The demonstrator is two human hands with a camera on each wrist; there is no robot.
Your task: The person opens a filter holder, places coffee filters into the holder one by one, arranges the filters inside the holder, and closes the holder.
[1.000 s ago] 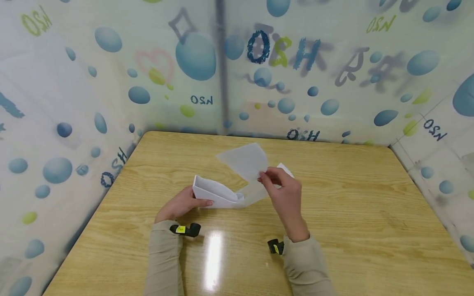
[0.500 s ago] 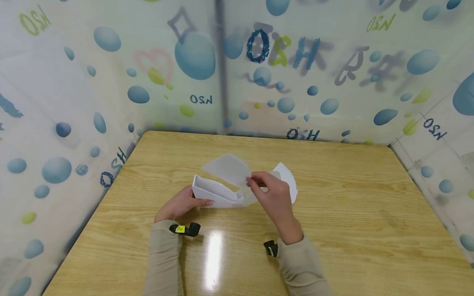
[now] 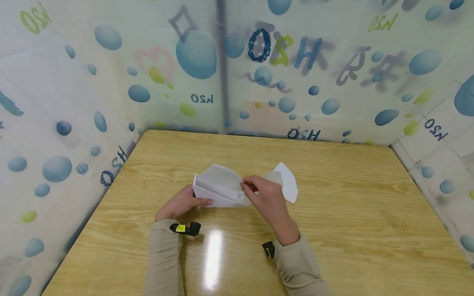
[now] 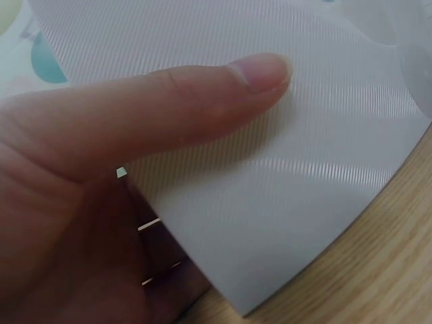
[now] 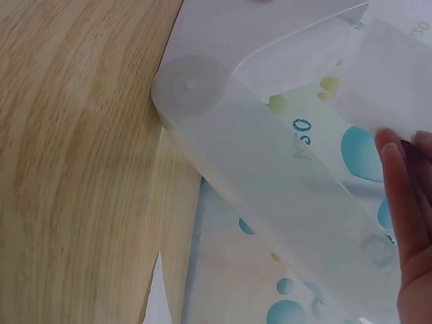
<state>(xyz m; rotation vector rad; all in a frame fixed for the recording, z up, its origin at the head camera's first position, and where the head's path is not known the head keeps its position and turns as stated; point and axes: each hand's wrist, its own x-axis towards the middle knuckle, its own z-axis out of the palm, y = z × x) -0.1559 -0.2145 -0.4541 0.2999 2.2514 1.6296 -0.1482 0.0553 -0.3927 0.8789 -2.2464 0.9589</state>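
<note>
My left hand [image 3: 181, 203] grips the left end of a white wedge-shaped folded holder [image 3: 219, 200]. In the left wrist view its thumb [image 4: 196, 104] lies across the holder's finely ribbed face, with the other fingers behind. Between right thumb and fingertips, my right hand [image 3: 270, 201] pinches the corner of a thin, translucent fan-shaped sheet [image 3: 219, 174], which stands over the holder's open top. A translucent strip [image 5: 270, 182] with a rounded end is joined to the holder's narrow end by a round fastener [image 5: 191, 84] and runs away to the right, partly behind my right hand.
A white fan-shaped piece [image 3: 290, 185] lies on the wooden table [image 3: 352, 213] just beyond my right hand, close to the strip's far end. Patterned walls [image 3: 318, 111] stand behind and beside the table. Black wrist cameras sit at both sleeves.
My right hand has moved left and slightly down, bringing the translucent sheet from the upper right to the holder's opening. The left hand and holder have stayed in place.
</note>
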